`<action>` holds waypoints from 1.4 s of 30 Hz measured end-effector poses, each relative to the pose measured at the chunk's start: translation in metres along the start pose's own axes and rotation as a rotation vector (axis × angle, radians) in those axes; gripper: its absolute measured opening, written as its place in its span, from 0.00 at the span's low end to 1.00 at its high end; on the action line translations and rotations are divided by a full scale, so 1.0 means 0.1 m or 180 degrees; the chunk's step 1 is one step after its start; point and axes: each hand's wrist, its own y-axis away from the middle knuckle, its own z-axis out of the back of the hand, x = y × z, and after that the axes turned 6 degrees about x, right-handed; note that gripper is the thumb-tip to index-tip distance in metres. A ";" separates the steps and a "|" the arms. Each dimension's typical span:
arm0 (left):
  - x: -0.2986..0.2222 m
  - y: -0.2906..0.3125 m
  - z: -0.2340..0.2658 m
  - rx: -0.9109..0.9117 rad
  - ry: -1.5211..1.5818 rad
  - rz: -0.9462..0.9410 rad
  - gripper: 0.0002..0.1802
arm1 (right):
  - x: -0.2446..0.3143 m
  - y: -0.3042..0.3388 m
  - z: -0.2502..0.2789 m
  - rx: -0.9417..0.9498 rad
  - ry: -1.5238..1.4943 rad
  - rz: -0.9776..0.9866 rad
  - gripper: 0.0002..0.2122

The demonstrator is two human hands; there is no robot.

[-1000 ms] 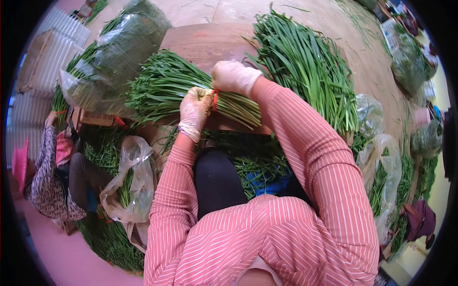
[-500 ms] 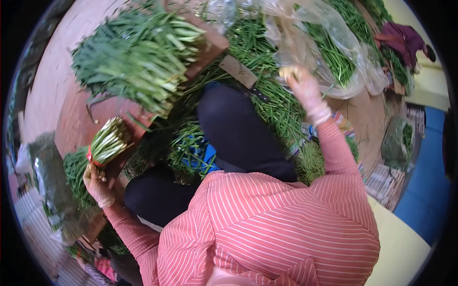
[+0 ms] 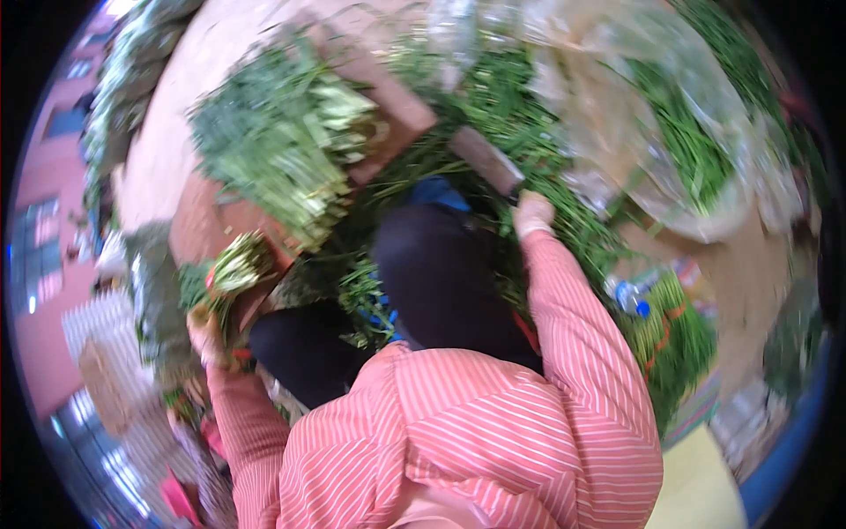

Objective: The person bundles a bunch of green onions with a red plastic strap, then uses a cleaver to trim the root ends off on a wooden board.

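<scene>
Currently, your right hand (image 3: 534, 212) is gripping the dark handle of a broad-bladed cleaver (image 3: 486, 160), its fingers curling around it; the blade is extending up and leftward from them, above loose green stalks (image 3: 511, 93). Your left hand (image 3: 204, 331) is resting at the banded bundle (image 3: 242, 264), just below its red band (image 3: 210, 280); blur is preventing me from telling whether those fingers are gripping it. Its pale stalk ends are pointing up-right, away from them. Beyond the bundle from those fingers, a larger pile of stalks (image 3: 273, 145) is lying on a reddish-brown board (image 3: 397, 110). Right of your right fingers, a clear plastic bag (image 3: 608, 115) is lying open.
</scene>
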 end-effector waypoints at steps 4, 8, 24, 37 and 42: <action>-0.71 0.15 -0.21 -0.0249 -0.0085 -0.0123 0.16 | -0.12 -0.04 -0.03 -0.0237 0.0024 0.0134 0.11; -1.02 0.22 -0.05 -0.0090 -0.0885 -0.0356 0.25 | -0.11 0.68 0.48 -0.0213 -0.0518 0.0260 0.11; -0.98 -0.37 -0.21 0.1124 -0.1796 -0.1428 0.62 | 0.97 2.73 2.05 -0.1400 -0.2264 0.1655 0.22; -1.50 -0.70 -0.01 0.1275 -0.1805 -0.0422 0.73 | 3.55 2.43 1.23 0.1485 -0.2117 0.2034 0.23; -1.34 -0.82 -0.47 0.1503 -0.1635 -0.0397 0.68 | 3.69 2.25 1.04 0.1308 -0.1479 0.2126 0.23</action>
